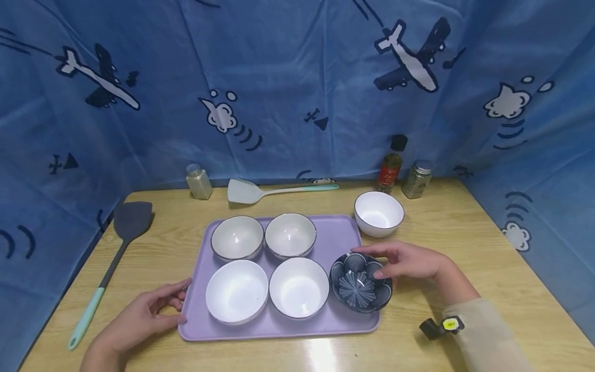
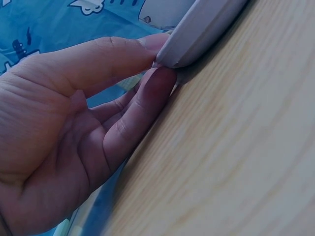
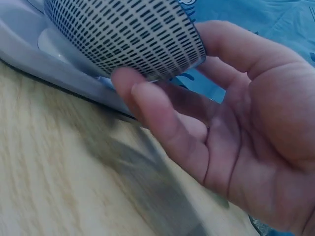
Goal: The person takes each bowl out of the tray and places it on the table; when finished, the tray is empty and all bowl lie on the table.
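My left hand [image 1: 141, 316] pinches the left edge of a lilac tray [image 1: 334, 323]; in the left wrist view the thumb is on top and fingertips [image 2: 160, 83] are under the edge. With my right hand [image 1: 409, 263] I hold a dark blue patterned bowl [image 1: 357, 292] over the tray's right end. Seen from the right wrist, the thumb lies at the rim and the fingers curl under the bowl's dashed outer wall [image 3: 142, 39]. Several white bowls stand on the tray in two rows, the front right one [image 1: 299, 288] close beside the blue bowl.
Behind the tray's right corner stands another white bowl [image 1: 378, 214]. A sauce bottle [image 1: 389, 168], a spice jar [image 1: 417, 179], a white shaker [image 1: 199, 182] and a pale spatula [image 1: 246, 192] line the back near the curtain [image 1: 279, 103]. At left lies a dark turner [image 1: 132, 222].
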Available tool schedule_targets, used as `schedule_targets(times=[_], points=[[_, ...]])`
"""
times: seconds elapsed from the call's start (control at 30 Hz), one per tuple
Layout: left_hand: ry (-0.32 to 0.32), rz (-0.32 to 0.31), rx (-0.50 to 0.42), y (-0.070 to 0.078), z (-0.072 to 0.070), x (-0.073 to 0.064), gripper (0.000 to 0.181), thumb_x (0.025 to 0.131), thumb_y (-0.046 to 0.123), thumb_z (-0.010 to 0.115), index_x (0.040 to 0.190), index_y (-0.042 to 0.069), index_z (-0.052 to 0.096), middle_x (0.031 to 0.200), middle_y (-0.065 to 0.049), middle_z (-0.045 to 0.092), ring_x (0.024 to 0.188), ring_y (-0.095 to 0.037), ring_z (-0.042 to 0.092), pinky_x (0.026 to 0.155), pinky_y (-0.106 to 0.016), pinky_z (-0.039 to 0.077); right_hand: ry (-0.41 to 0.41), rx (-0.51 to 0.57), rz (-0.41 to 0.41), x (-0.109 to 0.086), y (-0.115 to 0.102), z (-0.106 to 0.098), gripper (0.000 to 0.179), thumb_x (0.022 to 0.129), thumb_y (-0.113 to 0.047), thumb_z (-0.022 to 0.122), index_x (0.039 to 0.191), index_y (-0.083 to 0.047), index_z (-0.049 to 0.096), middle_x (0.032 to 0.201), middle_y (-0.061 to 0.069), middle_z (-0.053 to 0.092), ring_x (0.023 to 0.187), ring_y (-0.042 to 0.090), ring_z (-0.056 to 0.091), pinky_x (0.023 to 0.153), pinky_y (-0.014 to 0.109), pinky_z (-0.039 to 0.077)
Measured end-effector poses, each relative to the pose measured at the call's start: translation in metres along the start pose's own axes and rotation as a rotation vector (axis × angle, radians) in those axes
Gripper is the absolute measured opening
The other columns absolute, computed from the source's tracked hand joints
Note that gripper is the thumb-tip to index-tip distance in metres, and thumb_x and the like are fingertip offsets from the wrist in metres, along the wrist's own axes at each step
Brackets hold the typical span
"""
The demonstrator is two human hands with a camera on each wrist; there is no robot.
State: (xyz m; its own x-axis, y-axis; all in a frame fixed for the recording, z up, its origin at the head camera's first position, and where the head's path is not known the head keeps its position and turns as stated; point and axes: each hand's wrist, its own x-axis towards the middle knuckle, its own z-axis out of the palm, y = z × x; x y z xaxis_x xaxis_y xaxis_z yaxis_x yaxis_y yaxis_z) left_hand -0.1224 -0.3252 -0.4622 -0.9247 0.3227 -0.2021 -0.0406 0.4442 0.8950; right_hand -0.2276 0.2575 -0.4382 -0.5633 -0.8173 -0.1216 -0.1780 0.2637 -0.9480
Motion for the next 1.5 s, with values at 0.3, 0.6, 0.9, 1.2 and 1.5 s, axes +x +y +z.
schedule_targets(times=[0.3, 0.6, 0.9, 1.2, 1.5], points=[[-0.002, 0.008, -0.035, 0.002, -0.001, -0.002, 0.076, 0.087, 0.017, 0.077, 0.150, -0.002, 0.040, 0.124, -0.018, 0.059, 0.101, -0.008, 0.062, 0.086, -0.017, 0.050, -0.028, 0.053, -0.029, 0.000, -0.004, 0.001, 0.061, 0.096, 0.000, 0.057, 0.153, -0.002, 0.035, 0.149, 0.025, 0.043, 0.102, 0.024, 0.067, 0.053, 0.048, 0.056], [-0.002, 0.011, -0.012, -0.001, 0.002, 0.000, 0.075, 0.086, 0.019, 0.078, 0.149, -0.002, 0.042, 0.125, -0.019, 0.058, 0.101, -0.008, 0.062, 0.086, -0.016, 0.050, 0.006, 0.056, -0.051, -0.011, -0.010, -0.005, 0.061, 0.096, 0.003, 0.057, 0.153, -0.002, 0.035, 0.148, -0.007, 0.049, 0.089, 0.019, 0.067, 0.054, 0.045, 0.057], [-0.014, 0.039, -0.032, -0.002, 0.002, -0.001, 0.074, 0.087, 0.016, 0.077, 0.148, -0.005, 0.041, 0.124, -0.020, 0.058, 0.100, -0.007, 0.061, 0.085, -0.017, 0.050, 0.180, 0.036, -0.068, -0.040, -0.024, -0.026, 0.061, 0.096, 0.007, 0.054, 0.153, -0.002, 0.034, 0.143, -0.010, 0.053, 0.077, 0.015, 0.068, 0.053, 0.041, 0.056], [-0.006, 0.001, -0.020, -0.001, 0.000, 0.000, 0.075, 0.087, 0.019, 0.077, 0.149, -0.004, 0.041, 0.125, -0.019, 0.058, 0.100, -0.007, 0.061, 0.085, -0.017, 0.050, 0.293, 0.090, -0.005, -0.075, -0.024, -0.062, 0.063, 0.100, 0.007, 0.048, 0.157, -0.008, 0.027, 0.139, -0.011, 0.056, 0.084, 0.012, 0.068, 0.060, 0.037, 0.058], [0.009, -0.021, 0.000, 0.001, -0.003, 0.001, 0.076, 0.086, 0.022, 0.079, 0.149, 0.000, 0.043, 0.125, -0.018, 0.059, 0.101, -0.008, 0.061, 0.087, -0.015, 0.048, 0.450, 0.156, -0.004, -0.100, -0.017, -0.092, 0.061, 0.101, 0.007, 0.046, 0.155, -0.019, 0.036, 0.128, -0.010, 0.065, 0.097, 0.012, 0.070, 0.073, 0.036, 0.059]])
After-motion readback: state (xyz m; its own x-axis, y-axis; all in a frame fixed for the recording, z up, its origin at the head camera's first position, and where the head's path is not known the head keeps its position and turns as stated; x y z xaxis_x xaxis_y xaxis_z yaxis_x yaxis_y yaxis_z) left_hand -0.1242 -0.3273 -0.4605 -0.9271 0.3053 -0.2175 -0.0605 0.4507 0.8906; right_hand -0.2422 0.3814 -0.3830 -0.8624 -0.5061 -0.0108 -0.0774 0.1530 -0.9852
